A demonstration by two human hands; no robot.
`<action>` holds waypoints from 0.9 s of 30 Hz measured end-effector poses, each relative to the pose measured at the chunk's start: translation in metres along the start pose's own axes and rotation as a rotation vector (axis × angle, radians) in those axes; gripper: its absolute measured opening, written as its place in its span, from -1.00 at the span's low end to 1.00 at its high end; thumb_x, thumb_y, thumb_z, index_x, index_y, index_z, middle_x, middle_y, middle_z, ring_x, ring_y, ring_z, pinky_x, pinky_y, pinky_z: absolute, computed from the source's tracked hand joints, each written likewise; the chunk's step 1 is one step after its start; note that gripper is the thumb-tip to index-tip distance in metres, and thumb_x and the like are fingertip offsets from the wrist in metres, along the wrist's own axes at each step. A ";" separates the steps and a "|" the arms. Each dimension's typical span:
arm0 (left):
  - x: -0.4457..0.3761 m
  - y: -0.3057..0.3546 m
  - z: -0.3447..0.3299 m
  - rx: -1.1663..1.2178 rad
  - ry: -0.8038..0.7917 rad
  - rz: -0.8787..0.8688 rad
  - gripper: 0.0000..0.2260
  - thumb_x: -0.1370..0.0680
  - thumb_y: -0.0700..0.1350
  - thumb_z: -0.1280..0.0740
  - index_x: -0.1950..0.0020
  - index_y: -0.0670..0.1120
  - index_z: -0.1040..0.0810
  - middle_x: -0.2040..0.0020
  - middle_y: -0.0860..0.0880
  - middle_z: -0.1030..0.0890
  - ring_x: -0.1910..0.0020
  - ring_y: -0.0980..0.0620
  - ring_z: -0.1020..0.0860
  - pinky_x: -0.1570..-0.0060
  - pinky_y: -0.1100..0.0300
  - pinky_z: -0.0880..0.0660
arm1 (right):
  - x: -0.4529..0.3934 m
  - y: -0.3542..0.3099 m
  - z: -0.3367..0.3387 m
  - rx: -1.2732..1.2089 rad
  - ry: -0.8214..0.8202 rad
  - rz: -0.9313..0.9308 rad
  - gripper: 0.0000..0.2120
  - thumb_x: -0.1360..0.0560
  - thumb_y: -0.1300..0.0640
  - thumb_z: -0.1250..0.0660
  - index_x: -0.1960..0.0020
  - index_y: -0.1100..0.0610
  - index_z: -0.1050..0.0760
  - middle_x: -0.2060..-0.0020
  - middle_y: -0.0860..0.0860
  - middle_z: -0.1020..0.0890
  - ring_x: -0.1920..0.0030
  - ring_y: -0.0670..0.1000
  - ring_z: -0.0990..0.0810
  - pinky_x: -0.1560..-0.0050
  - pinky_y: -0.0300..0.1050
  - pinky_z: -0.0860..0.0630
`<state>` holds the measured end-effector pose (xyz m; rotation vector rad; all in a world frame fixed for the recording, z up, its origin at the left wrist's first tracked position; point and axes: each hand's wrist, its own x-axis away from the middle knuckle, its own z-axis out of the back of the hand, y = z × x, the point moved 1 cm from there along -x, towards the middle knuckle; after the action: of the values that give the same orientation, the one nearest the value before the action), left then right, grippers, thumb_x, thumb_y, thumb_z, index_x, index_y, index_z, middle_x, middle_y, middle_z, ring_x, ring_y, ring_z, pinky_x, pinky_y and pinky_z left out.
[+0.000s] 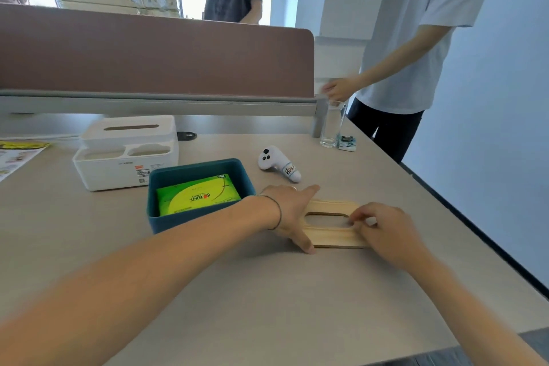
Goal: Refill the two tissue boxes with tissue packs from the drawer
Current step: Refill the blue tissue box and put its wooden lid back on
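The left hand [292,214] covers the near-left end of the flat pale wooden slotted lid [332,224], the right hand [383,232] its right end (fingertip contact unclear). The green tissue pack [196,194] lies partly behind the teal box's wall [190,218].

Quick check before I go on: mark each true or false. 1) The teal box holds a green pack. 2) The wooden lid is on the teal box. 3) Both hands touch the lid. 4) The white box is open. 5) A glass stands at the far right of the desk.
1) True: the teal box holds a green pack.
2) False: the wooden lid lies on the desk.
3) True: left hand, right hand.
4) False: the white box is closed.
5) True: the glass.
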<state>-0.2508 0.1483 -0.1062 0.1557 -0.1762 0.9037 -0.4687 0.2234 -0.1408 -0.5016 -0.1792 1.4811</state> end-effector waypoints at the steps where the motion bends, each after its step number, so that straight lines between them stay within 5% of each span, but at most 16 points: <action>1: 0.002 0.002 0.001 -0.002 0.041 -0.007 0.18 -0.17 0.43 -0.48 -0.60 0.13 0.08 -0.29 -0.11 -0.55 -0.20 -0.16 -0.55 -0.18 -0.06 -0.52 | 0.000 0.000 0.001 -0.001 0.002 -0.002 -0.84 -0.52 0.09 -0.35 0.11 -0.15 -0.63 0.08 -0.21 -0.63 0.05 -0.09 -0.55 0.05 -0.16 -0.40; 6: 0.021 0.011 0.025 -0.012 0.292 -0.077 -0.03 -0.16 0.35 -0.49 -0.42 0.06 -0.12 0.21 -0.02 -0.57 0.19 -0.12 -0.56 0.04 -0.02 -0.56 | -0.002 0.000 0.003 -0.122 -0.035 0.081 -0.93 -0.50 -0.10 -0.39 0.04 -0.20 -0.63 0.00 -0.27 -0.61 -0.06 -0.14 -0.57 -0.04 -0.18 -0.49; 9: 0.036 0.005 0.047 -0.111 0.423 -0.098 -0.07 -0.17 0.37 -0.48 -0.38 0.05 -0.15 0.25 0.00 -0.55 0.19 -0.11 -0.54 0.12 0.05 -0.41 | -0.002 -0.011 0.015 -0.297 -0.066 0.151 -0.53 -0.32 -0.19 -0.52 -0.21 -0.23 -0.55 -0.23 -0.25 -0.55 -0.24 -0.17 -0.51 -0.21 -0.04 -0.54; 13: 0.066 -0.019 0.069 -0.024 0.455 -0.069 -0.10 -0.21 0.33 -0.51 -0.38 0.05 -0.16 0.28 0.02 -0.52 0.18 -0.09 -0.53 0.18 0.08 -0.28 | -0.017 -0.035 0.033 -0.313 -0.167 0.229 -0.05 -0.15 -0.25 -0.64 -0.44 -0.38 -0.27 -0.49 -0.22 -0.28 -0.47 -0.14 -0.28 -0.43 -0.02 -0.32; 17: 0.090 -0.053 0.075 0.080 0.456 -0.016 -0.09 -0.18 0.38 -0.49 -0.36 0.09 -0.14 0.09 -0.08 -0.63 0.13 -0.12 -0.55 0.09 0.00 -0.48 | -0.041 -0.066 0.042 -0.318 -0.321 0.229 0.13 -0.13 -0.17 -0.69 -0.48 -0.47 -0.07 -0.53 -0.27 -0.21 -0.49 -0.07 -0.26 -0.48 0.06 -0.26; 21: 0.120 -0.088 0.070 0.120 0.458 0.064 -0.10 -0.18 0.40 -0.46 -0.35 0.14 -0.11 -0.01 -0.09 -0.63 0.09 -0.10 -0.56 0.01 -0.09 -0.55 | -0.060 -0.105 0.038 -0.337 -0.446 0.326 0.12 -0.21 -0.06 -0.69 -0.52 -0.42 -0.05 -0.50 -0.28 -0.28 -0.40 -0.41 -0.25 -0.47 -0.12 -0.23; 27: 0.160 -0.129 0.055 0.214 0.469 0.159 -0.13 -0.20 0.39 -0.48 -0.35 0.20 -0.10 -0.15 0.02 -0.57 0.03 -0.03 -0.56 -0.02 -0.04 -0.57 | -0.080 -0.161 0.017 -0.211 -0.520 0.426 0.13 -0.21 -0.09 -0.67 -0.54 -0.39 -0.02 -0.48 -0.22 -0.32 -0.45 -0.14 -0.29 -0.42 -0.13 -0.22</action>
<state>-0.0564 0.1803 -0.0260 0.1257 0.3492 1.0918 -0.3378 0.1471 -0.0416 -0.3217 -0.6759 2.0050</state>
